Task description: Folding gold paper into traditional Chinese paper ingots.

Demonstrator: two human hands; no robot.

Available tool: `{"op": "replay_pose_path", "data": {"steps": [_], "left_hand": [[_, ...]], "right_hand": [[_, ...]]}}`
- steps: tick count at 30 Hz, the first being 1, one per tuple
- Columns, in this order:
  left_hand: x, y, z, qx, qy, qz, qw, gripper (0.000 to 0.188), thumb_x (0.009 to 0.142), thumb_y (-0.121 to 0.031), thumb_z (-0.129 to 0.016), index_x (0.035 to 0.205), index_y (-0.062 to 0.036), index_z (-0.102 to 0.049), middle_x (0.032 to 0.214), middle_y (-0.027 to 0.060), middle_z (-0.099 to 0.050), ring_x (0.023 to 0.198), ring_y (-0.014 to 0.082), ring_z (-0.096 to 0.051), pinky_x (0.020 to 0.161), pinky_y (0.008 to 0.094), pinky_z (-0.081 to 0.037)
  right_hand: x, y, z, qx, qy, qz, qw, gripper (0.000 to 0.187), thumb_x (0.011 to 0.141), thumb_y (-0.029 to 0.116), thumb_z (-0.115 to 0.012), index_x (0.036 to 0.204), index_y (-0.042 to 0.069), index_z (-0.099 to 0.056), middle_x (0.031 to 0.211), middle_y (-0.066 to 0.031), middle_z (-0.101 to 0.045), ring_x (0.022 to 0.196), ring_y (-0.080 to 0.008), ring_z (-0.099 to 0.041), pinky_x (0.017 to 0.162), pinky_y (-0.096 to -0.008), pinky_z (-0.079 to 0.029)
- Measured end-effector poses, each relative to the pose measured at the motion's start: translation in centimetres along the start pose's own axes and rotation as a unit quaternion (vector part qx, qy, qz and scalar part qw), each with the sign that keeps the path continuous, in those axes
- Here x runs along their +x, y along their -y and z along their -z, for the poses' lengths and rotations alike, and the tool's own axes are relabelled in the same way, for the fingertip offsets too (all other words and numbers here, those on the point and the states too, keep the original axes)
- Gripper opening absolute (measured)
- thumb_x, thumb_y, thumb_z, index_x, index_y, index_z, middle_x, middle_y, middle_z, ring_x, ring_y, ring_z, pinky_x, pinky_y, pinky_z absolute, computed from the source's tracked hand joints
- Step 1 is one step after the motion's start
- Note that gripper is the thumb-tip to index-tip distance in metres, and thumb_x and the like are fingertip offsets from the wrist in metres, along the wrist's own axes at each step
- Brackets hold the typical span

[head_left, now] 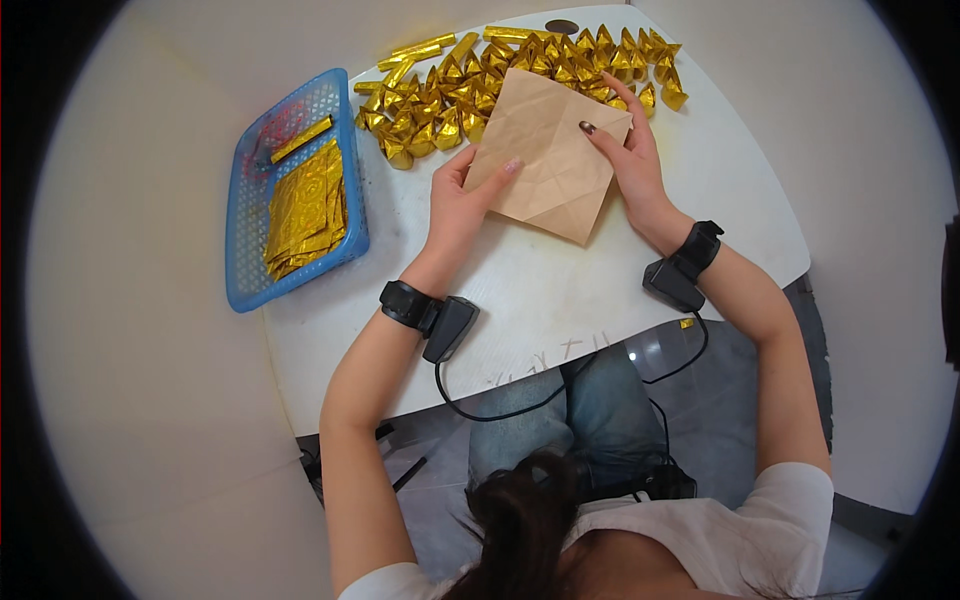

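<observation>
A creased square of brown paper (550,150) is held up over the white table, tilted, between my two hands. My left hand (468,195) pinches its left edge, thumb on top and fingers behind. My right hand (636,165) grips the right corner with the thumb on the face, while a finger stretches along the far side. Just beyond the paper lie many folded gold foil ingots (440,115), partly hidden by it. The paper's underside is out of sight.
On the left a blue plastic basket (362,215) holds a stack of gold foil sheets (305,215) and a gold roll (302,139). More gold rolls (418,48) lie at the table's far edge. Black wrist devices (452,328) trail cables over the white table (400,380).
</observation>
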State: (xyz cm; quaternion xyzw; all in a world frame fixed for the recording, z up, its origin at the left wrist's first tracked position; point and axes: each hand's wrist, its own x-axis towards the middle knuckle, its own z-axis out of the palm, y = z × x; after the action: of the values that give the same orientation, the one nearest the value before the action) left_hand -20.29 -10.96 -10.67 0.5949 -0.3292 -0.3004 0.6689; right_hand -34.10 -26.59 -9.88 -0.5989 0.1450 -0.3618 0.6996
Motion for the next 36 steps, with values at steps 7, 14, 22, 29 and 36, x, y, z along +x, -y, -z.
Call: {"op": "replay_pose_path", "data": {"steps": [7, 14, 22, 29, 36], "left_hand": [[0.2, 0.2, 0.2, -0.030, -0.005, 0.009, 1.000, 0.031, 0.084, -0.013, -0.069, 0.111, -0.0023, -0.059, 0.093, 0.0040, -0.068, 0.081, 0.0090, -0.063, 0.074, 0.0234, -0.048], [0.3, 0.2, 0.4, -0.130, -0.122, -0.012, 0.984, 0.021, 0.086, -0.015, -0.067, 0.104, -0.0078, -0.059, 0.088, 0.0024, -0.068, 0.079, 0.0079, -0.062, 0.068, 0.0224, -0.047], [0.4, -0.2, 0.6, -0.160, -0.160, -0.010, 0.974, 0.027, 0.089, -0.018, -0.063, 0.113, -0.0063, -0.056, 0.096, 0.0043, -0.068, 0.083, 0.0092, -0.063, 0.069, 0.0246, -0.052], [1.3, 0.4, 2.4, -0.170, -0.105, 0.007, 0.980, 0.029, 0.089, -0.015, -0.063, 0.115, -0.0046, -0.055, 0.107, 0.0059, -0.065, 0.090, 0.0125, -0.064, 0.072, 0.0251, -0.053], [1.5, 0.7, 2.7, -0.166, -0.058, 0.012, 0.984, 0.028, 0.089, -0.012, -0.063, 0.114, -0.0020, -0.056, 0.101, 0.0097, -0.067, 0.086, 0.0136, -0.066, 0.072, 0.0254, -0.053]], "right_hand": [[0.3, 0.0, 0.0, -0.026, -0.078, 0.071, 0.994, 0.052, 0.086, -0.001, -0.057, 0.134, 0.013, -0.042, 0.116, -0.0052, -0.056, 0.101, -0.0104, -0.055, 0.086, -0.0235, -0.046], [0.0, 0.0, 0.5, 0.037, -0.033, -0.039, 0.998, 0.022, 0.090, 0.009, -0.056, 0.111, 0.010, -0.059, 0.099, -0.0002, -0.062, 0.086, -0.0054, -0.057, 0.076, -0.0195, -0.048], [-0.3, 0.8, 0.4, 0.013, 0.070, -0.041, 0.997, 0.033, 0.086, 0.007, -0.038, 0.112, 0.008, -0.058, 0.112, -0.0031, -0.060, 0.084, -0.0096, -0.060, 0.082, -0.0229, -0.048], [0.3, 2.8, 0.7, -0.028, 0.106, -0.016, 0.994, 0.051, 0.072, -0.003, -0.036, 0.120, 0.006, -0.052, 0.114, -0.0060, -0.059, 0.089, -0.0150, -0.060, 0.087, -0.0269, -0.045], [1.2, 1.0, 1.7, -0.125, 0.230, 0.008, 0.965, 0.044, 0.073, -0.009, -0.044, 0.112, 0.006, -0.060, 0.111, -0.0027, -0.061, 0.098, -0.0120, -0.058, 0.089, -0.0246, -0.044]]}}
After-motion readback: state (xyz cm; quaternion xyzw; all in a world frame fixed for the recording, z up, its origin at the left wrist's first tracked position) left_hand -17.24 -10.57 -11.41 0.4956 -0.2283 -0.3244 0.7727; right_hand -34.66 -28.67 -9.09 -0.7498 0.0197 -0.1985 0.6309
